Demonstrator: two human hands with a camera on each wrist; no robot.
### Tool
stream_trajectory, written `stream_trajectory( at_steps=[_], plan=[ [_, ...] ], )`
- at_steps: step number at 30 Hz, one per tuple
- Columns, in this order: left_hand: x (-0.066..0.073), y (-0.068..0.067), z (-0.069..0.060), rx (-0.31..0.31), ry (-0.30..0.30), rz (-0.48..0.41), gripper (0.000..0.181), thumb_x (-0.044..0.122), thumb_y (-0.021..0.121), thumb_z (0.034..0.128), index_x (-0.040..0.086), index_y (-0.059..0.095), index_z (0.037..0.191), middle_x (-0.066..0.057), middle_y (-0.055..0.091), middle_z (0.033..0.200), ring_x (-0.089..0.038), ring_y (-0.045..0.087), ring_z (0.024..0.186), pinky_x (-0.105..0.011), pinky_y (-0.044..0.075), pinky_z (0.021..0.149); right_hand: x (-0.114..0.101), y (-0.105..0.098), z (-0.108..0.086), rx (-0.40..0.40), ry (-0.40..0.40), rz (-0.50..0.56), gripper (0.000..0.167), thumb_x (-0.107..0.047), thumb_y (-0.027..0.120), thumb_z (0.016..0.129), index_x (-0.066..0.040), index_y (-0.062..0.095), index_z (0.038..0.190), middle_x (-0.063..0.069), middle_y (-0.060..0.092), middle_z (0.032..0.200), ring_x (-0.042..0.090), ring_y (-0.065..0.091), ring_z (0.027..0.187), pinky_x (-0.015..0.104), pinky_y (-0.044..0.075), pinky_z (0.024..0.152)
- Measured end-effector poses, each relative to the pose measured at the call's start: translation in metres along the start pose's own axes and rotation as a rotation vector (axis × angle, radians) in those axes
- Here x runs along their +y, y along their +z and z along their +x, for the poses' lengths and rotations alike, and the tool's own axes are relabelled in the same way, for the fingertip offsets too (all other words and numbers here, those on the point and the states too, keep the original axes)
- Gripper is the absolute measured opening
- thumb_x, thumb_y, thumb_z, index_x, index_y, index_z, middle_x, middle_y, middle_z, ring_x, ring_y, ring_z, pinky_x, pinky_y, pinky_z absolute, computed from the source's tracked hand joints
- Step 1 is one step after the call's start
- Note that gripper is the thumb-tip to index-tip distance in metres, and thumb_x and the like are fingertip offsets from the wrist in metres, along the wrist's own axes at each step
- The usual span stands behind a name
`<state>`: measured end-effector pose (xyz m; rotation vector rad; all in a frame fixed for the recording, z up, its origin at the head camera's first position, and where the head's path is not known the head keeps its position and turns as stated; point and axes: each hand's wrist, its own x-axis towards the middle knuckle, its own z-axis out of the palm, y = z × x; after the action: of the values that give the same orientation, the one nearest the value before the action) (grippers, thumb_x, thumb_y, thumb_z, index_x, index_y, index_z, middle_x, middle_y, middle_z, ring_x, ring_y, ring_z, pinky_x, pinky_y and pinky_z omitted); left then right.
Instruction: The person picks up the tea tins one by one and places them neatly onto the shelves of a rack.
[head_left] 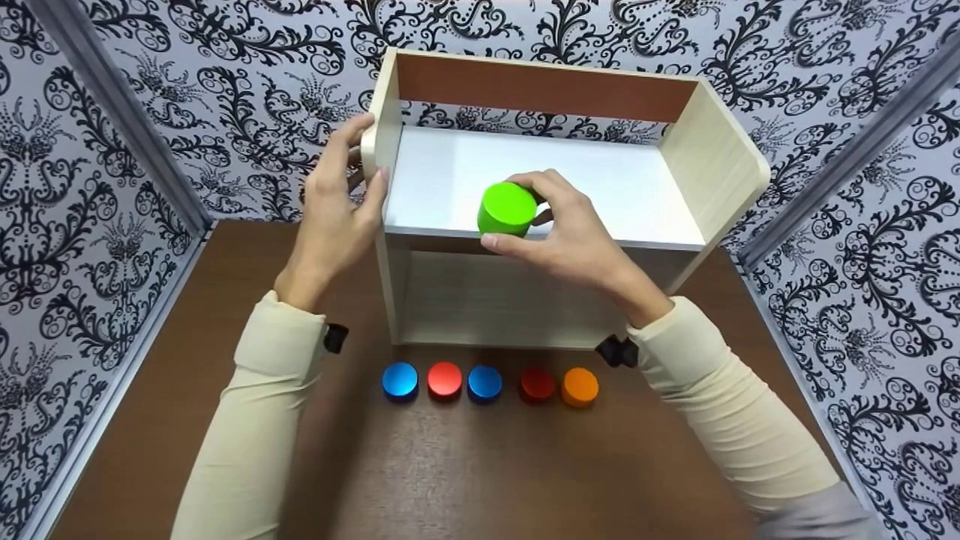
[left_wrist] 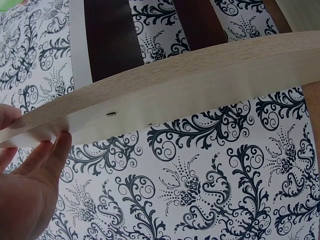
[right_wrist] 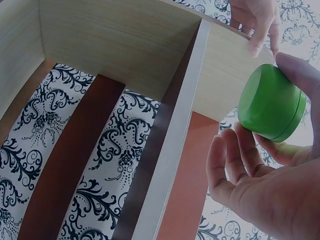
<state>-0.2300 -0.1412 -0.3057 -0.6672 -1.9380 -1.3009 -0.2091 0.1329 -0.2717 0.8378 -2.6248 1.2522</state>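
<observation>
A green round container [head_left: 508, 209] is held between the thumb and fingers of the right hand [head_left: 574, 232], above the front edge of the white shelf [head_left: 450, 172]. In the right wrist view the same green container [right_wrist: 270, 102] is pinched by the right hand [right_wrist: 270, 185], its other fingers loosely bent. The left hand [head_left: 337, 202] grips the front edge of the unit's left side panel [head_left: 382, 112]. From the left wrist view, the left hand's fingers [left_wrist: 47, 157] lie against the face of that panel [left_wrist: 175, 95].
On the brown table [head_left: 450, 480], in front of the shelf unit, stands a row of round containers: a blue one [head_left: 400, 381], a red one [head_left: 445, 379], another blue one [head_left: 485, 382], a dark red one [head_left: 537, 384] and an orange one [head_left: 580, 386]. Patterned walls enclose the table.
</observation>
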Motion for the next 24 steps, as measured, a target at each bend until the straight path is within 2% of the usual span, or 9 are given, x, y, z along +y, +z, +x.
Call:
stream_trajectory(
  at_steps=[9, 16, 24],
  plan=[
    [-0.001, 0.001, 0.000, 0.000, -0.017, -0.008, 0.050, -0.011, 0.057, 0.0931, -0.003, 0.047, 0.142, -0.021, 0.057, 0.133, -0.031, 0.060, 0.119, -0.031, 0.055, 0.099, -0.001, 0.003, 0.015, -0.036, 0.044, -0.053, 0.066, -0.038, 0.084, 0.082, -0.008, 0.058, 0.134, 0.006, 0.056, 0.118, 0.018, 0.052, 0.105, 0.033, 0.050, 0.090],
    [0.000, 0.001, 0.000, 0.004, -0.012, -0.006, 0.052, -0.010, 0.058, 0.0924, -0.004, 0.047, 0.142, -0.021, 0.057, 0.133, -0.029, 0.062, 0.116, -0.030, 0.055, 0.099, -0.002, 0.009, 0.028, -0.046, 0.063, -0.053, 0.064, -0.036, 0.084, 0.082, -0.007, 0.058, 0.133, 0.008, 0.056, 0.115, 0.020, 0.053, 0.102, 0.037, 0.049, 0.086],
    [0.000, 0.001, 0.000, -0.005, -0.023, -0.008, 0.050, -0.010, 0.057, 0.0936, -0.004, 0.046, 0.142, -0.021, 0.056, 0.134, -0.029, 0.061, 0.118, -0.030, 0.055, 0.099, -0.003, 0.017, 0.040, -0.070, 0.089, -0.063, 0.065, -0.037, 0.084, 0.083, -0.008, 0.057, 0.134, 0.006, 0.055, 0.115, 0.018, 0.052, 0.103, 0.031, 0.048, 0.083]
  ],
)
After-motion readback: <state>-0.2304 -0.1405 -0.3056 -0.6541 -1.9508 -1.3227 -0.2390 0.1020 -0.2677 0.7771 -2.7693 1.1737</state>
